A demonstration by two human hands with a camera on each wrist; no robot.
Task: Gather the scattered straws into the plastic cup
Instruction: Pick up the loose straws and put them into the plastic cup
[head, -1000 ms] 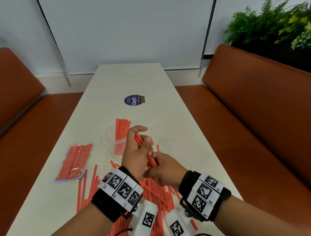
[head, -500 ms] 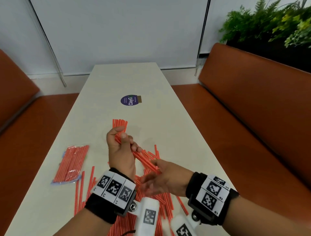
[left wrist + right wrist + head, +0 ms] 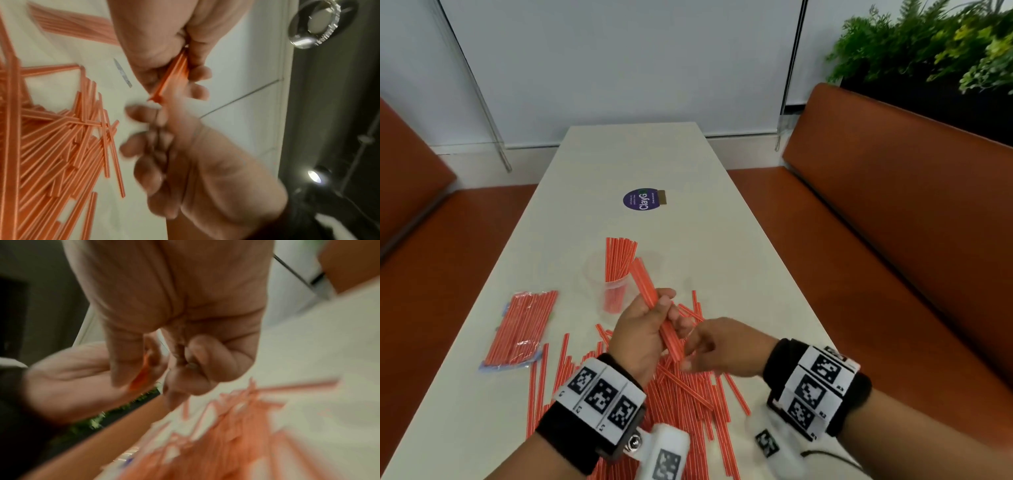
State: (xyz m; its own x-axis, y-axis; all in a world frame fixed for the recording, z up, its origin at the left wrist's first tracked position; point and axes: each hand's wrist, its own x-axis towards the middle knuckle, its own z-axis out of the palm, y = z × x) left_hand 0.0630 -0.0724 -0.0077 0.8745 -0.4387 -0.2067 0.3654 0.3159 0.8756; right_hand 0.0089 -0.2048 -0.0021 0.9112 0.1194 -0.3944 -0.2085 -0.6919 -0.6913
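My left hand [image 3: 643,329] grips a small bundle of red straws [image 3: 650,294] and holds it tilted, its upper end beside the clear plastic cup [image 3: 599,277]. The cup stands upright with several straws [image 3: 619,257] in it. My right hand [image 3: 722,346] hovers just right of the bundle's lower end, fingers loosely curled and holding nothing. Many loose straws [image 3: 688,394] lie scattered on the table under both hands. The left wrist view shows the left hand [image 3: 164,40] pinching the bundle [image 3: 176,73] above the right hand [image 3: 195,162]. The right wrist view is blurred.
A sealed bag of straws [image 3: 520,329] lies at the left of the white table [image 3: 722,257]. A purple round sticker [image 3: 642,200] is farther back. Orange benches [image 3: 893,222] flank the table and plants [image 3: 928,44] stand at the back right.
My right hand has let go of the bundle and drawn back a little. My left hand has turned the bundle more upright, close beside the cup.
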